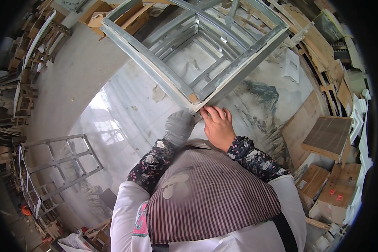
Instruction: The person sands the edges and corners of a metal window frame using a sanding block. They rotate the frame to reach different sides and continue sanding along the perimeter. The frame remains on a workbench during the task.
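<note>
A large frame of welded grey metal bars (235, 80) stands in front of me, its near corner pointing at my body. Pale strips run along its outer edges, and a tan patch (193, 98) shows on the corner. My left hand (179, 126), in a whitish glove, is closed just below and left of that corner. What it grips is mostly hidden; a small greyish piece shows between the hands. My bare right hand (218, 127) has its fingers bent over the corner's edge, gripping it, with the thumb below.
A lighter metal grid frame (63, 161) stands at the lower left. Cardboard boxes (338, 189) and a brown wood-topped block (326, 135) are stacked at right. Wood scraps and boards line both sides. Glossy marble-patterned sheeting (117, 109) covers part of the floor.
</note>
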A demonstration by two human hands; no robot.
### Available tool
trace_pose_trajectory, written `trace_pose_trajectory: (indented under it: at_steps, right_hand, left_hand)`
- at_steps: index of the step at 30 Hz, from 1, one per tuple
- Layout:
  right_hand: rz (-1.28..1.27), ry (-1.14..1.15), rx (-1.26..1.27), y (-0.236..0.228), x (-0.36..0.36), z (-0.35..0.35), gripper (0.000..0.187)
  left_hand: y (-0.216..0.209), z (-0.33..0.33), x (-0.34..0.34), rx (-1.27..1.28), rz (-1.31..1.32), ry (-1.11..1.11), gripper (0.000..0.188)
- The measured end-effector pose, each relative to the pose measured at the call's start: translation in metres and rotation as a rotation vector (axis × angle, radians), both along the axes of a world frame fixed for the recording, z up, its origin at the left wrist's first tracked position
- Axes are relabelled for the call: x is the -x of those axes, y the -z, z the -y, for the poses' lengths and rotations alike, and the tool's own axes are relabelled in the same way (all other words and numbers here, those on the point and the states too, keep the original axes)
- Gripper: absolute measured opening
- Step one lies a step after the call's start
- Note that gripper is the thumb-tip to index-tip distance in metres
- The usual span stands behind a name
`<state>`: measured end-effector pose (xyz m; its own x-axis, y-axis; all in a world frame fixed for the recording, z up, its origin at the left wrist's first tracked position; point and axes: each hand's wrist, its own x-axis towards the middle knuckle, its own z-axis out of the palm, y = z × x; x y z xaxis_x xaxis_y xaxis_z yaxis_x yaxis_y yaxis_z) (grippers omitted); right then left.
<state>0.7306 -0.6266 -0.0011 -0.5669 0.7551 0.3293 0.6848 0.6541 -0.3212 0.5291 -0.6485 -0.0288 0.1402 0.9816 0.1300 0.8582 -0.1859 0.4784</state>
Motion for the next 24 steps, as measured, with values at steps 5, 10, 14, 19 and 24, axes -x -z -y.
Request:
trace_pose_trajectory:
  at_steps: [5,10,14,19,24]
  right_hand:
    - [0.049,0.003,-0.053,-0.001,0.001,-0.002,0.041]
    - [-0.066,-0.069,0.033,-0.002,-0.011,-0.011,0.027]
    - [-0.147,-0.192,0.110,-0.002,-0.029,-0.009,0.009]
    - [-0.164,-0.093,0.194,-0.009,-0.064,-0.019,0.008]
    - [-0.262,0.054,0.356,-0.017,-0.101,-0.025,0.009]
  left_hand:
    - [0.000,-0.009,0.001,0.063,0.054,0.013,0.012]
    - [-0.011,0.008,-0.008,0.133,0.023,0.063,0.008]
    - [-0.017,0.029,-0.011,0.145,0.040,0.100,0.017]
    - [-0.001,0.030,-0.033,0.190,0.504,0.025,0.026]
    - [0.002,0.016,-0.059,0.448,1.141,-0.061,0.046]
